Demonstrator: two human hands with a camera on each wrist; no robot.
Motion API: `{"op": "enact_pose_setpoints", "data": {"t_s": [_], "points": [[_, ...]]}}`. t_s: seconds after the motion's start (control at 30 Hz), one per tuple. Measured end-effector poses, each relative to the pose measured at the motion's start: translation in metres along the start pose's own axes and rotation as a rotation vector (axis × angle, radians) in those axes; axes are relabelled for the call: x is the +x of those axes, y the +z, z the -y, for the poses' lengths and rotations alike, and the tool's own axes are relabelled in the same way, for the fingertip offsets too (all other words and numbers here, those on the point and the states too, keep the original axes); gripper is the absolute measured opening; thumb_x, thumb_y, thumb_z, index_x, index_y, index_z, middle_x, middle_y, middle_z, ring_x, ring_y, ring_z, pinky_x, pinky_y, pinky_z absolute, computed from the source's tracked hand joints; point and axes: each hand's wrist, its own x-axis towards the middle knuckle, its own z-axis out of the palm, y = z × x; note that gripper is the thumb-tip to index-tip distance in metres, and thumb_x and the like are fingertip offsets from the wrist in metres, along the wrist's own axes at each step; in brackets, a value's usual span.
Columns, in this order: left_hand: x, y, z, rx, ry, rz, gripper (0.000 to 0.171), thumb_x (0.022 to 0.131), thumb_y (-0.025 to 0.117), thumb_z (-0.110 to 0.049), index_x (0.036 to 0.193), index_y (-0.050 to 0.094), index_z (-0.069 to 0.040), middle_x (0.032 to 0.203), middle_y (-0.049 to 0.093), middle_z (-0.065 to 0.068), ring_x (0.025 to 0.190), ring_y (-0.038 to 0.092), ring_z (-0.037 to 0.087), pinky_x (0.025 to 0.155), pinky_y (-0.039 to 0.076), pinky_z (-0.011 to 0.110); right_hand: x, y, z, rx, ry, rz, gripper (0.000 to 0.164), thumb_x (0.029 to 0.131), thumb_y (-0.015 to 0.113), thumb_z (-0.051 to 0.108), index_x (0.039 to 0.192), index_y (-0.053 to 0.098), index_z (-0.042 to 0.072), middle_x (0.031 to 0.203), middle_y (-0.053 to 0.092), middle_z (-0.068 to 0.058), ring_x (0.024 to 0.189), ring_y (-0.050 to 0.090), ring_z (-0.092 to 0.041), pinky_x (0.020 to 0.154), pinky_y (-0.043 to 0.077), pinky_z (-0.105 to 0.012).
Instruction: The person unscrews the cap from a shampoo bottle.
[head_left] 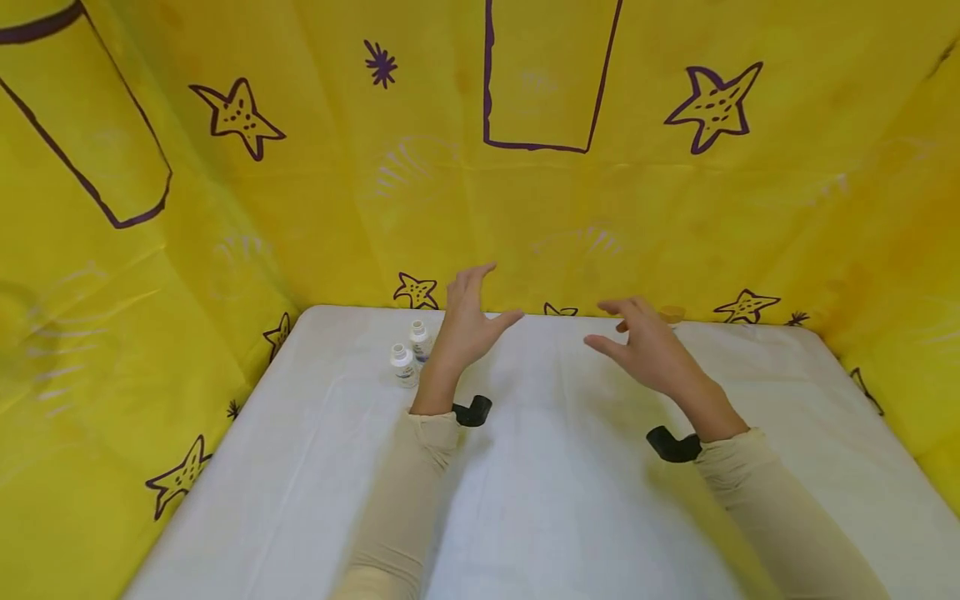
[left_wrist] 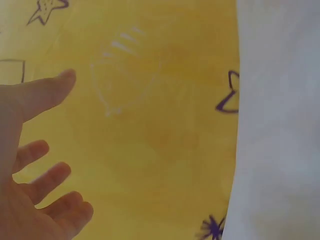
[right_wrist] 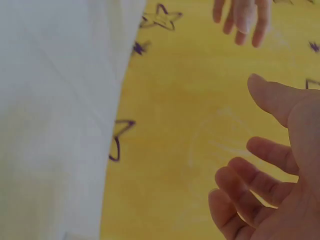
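Above the table my left hand [head_left: 467,327] is raised with its fingers spread and thumb apart, holding nothing. Two small white bottles [head_left: 403,367] with printed labels stand upright just left of it, the rear one partly hidden. My right hand [head_left: 651,346] hovers opposite, its fingers loosely bent and its palm turned inward, also holding nothing. The left wrist view shows the left hand's fingers [left_wrist: 50,182] apart with only air before them. In the right wrist view the right hand's fingers [right_wrist: 250,185] are relaxed, and the left hand's fingertips [right_wrist: 243,20] hang at the top.
A white cloth covers the table [head_left: 555,500]. Yellow sheeting [head_left: 465,208] with drawn stars rises behind it and at both sides. A small yellowish object [head_left: 671,314], too unclear to name, shows behind the right hand at the back edge. Each wrist carries a black mount [head_left: 474,412].
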Motion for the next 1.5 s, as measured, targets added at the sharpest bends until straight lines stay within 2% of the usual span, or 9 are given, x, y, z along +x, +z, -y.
{"op": "enact_pose_setpoints", "data": {"t_s": [0.13,0.3,0.47,0.73,0.9,1.03,1.3,1.4,1.5], "points": [[0.013,0.026,-0.016,-0.063,0.015,0.021,0.080,0.089,0.079,-0.040,0.155,0.038,-0.019,0.157,0.036,0.004,0.147,0.031,0.025,0.120,0.038,0.050,-0.004,-0.024,-0.014,0.014,0.048,-0.036,0.071,0.099,0.064,0.046,0.151,0.042,0.003,0.146,0.043,-0.024,0.121,0.053,-0.042,0.097,0.051,-0.057],[0.024,0.060,-0.027,-0.117,0.021,0.047,0.079,0.089,0.079,-0.041,0.154,0.040,-0.019,0.154,0.039,0.005,0.144,0.039,0.024,0.118,0.040,0.046,-0.005,-0.039,-0.030,0.021,0.063,-0.084,0.071,0.100,0.064,0.044,0.150,0.041,0.000,0.144,0.042,-0.028,0.118,0.054,-0.043,0.094,0.053,-0.058],[0.027,0.094,-0.035,-0.178,-0.006,0.104,0.078,0.089,0.079,-0.042,0.153,0.041,-0.019,0.151,0.044,0.004,0.141,0.045,0.023,0.116,0.043,0.043,-0.008,-0.044,-0.048,0.007,0.083,-0.125,0.071,0.100,0.064,0.044,0.150,0.042,-0.002,0.145,0.039,-0.031,0.116,0.055,-0.045,0.090,0.055,-0.059],[0.028,0.144,-0.050,-0.197,-0.050,0.214,0.077,0.088,0.079,-0.044,0.152,0.042,-0.022,0.151,0.046,0.000,0.140,0.047,0.022,0.117,0.043,0.039,-0.011,-0.043,-0.078,-0.003,0.151,-0.182,0.072,0.100,0.063,0.046,0.148,0.043,-0.004,0.142,0.040,-0.033,0.110,0.054,-0.044,0.089,0.054,-0.057],[0.034,0.164,-0.060,-0.250,-0.076,0.204,0.075,0.088,0.080,-0.043,0.150,0.045,-0.021,0.148,0.049,0.000,0.137,0.051,0.022,0.114,0.046,0.037,-0.010,-0.040,-0.093,0.002,0.176,-0.196,0.075,0.099,0.063,0.049,0.147,0.043,-0.006,0.143,0.040,-0.034,0.107,0.055,-0.042,0.084,0.055,-0.051],[0.038,0.178,-0.068,-0.284,-0.090,0.188,0.073,0.087,0.082,-0.040,0.148,0.047,-0.020,0.144,0.052,0.000,0.133,0.053,0.021,0.110,0.049,0.035,-0.006,-0.037,-0.101,0.016,0.195,-0.197,0.075,0.100,0.061,0.049,0.148,0.043,-0.006,0.142,0.041,-0.034,0.106,0.057,-0.042,0.085,0.055,-0.052],[0.043,0.213,-0.072,-0.399,-0.223,0.170,0.073,0.080,0.089,-0.032,0.142,0.054,-0.016,0.142,0.059,0.004,0.127,0.060,0.026,0.101,0.055,0.031,0.003,-0.029,-0.112,0.059,0.199,-0.229,0.080,0.101,0.060,0.048,0.153,0.035,-0.007,0.145,0.045,-0.035,0.105,0.063,-0.045,0.088,0.056,-0.058],[0.044,0.221,-0.074,-0.403,-0.262,0.201,0.077,0.080,0.088,-0.033,0.146,0.052,-0.016,0.145,0.059,0.002,0.129,0.059,0.024,0.102,0.055,0.032,0.006,-0.027,-0.114,0.067,0.200,-0.211,0.082,0.101,0.058,0.050,0.157,0.031,-0.003,0.148,0.047,-0.033,0.109,0.063,-0.045,0.089,0.056,-0.057],[0.045,0.227,-0.077,-0.400,-0.259,0.275,0.082,0.082,0.087,-0.035,0.151,0.048,-0.016,0.149,0.057,0.001,0.132,0.059,0.024,0.105,0.053,0.035,0.008,-0.026,-0.115,0.077,0.195,-0.194,0.080,0.102,0.058,0.048,0.158,0.030,-0.001,0.151,0.047,-0.031,0.113,0.062,-0.045,0.089,0.057,-0.057]]}}
